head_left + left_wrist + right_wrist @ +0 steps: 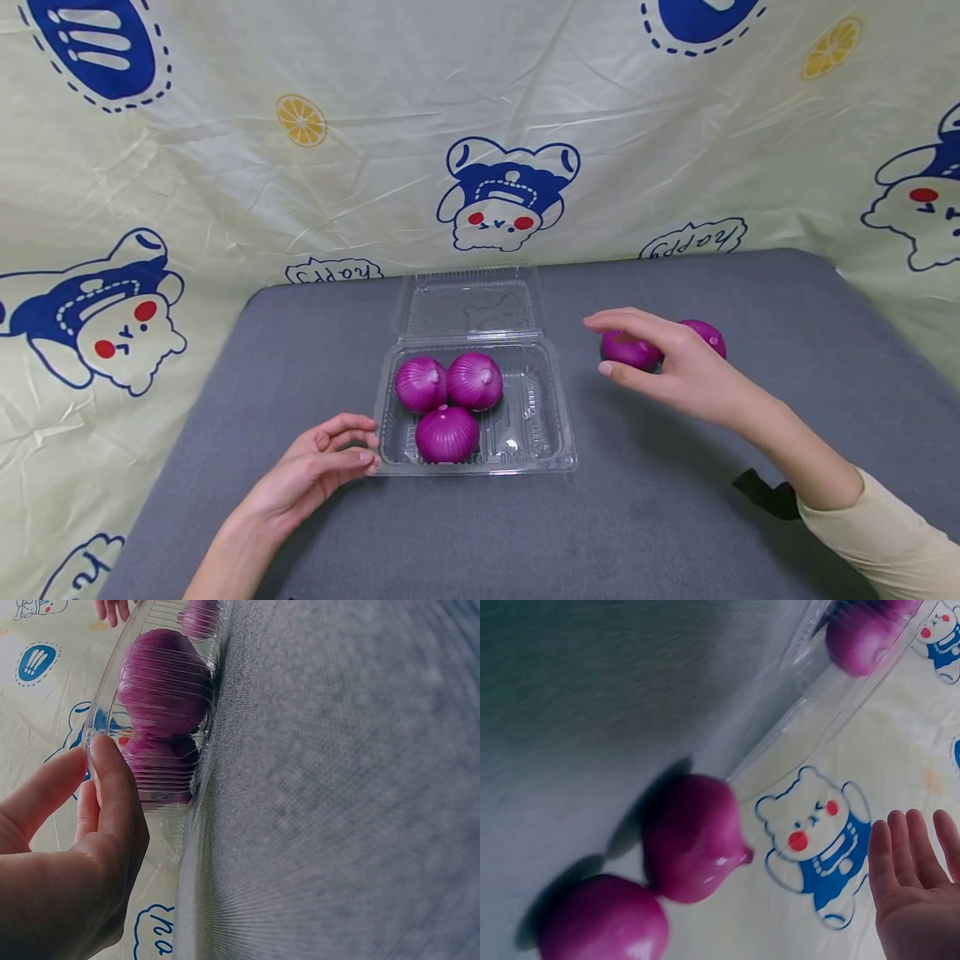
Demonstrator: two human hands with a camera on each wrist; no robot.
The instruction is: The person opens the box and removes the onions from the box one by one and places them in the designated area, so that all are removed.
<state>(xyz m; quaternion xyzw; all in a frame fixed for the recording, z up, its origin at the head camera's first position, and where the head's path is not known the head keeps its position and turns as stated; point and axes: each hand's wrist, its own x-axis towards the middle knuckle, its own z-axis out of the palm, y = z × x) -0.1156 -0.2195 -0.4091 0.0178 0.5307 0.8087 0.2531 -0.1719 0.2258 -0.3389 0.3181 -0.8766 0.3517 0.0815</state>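
A clear plastic clamshell container (pixel 534 408) lies with its lid (pixel 468 304) folded back. Three purple onions sit inside it, among them a front onion (pixel 447 435), all toward its left side. My left hand (pixel 318 471) pinches the container's left rim near the front corner; in the left wrist view the thumb and a finger meet at that rim. To the right of the container, my right hand (pixel 682 367) hovers with fingers extended and nothing held. Partly behind it are two loose onions on the table, a nearer-left onion (pixel 628 352) and a right onion (pixel 707 335).
A grey cloth covers the table (pixel 480 542). Behind and beside it hangs a pale printed sheet (pixel 375 183) with cartoon bears. A small black piece (pixel 767 493) lies near the right forearm.
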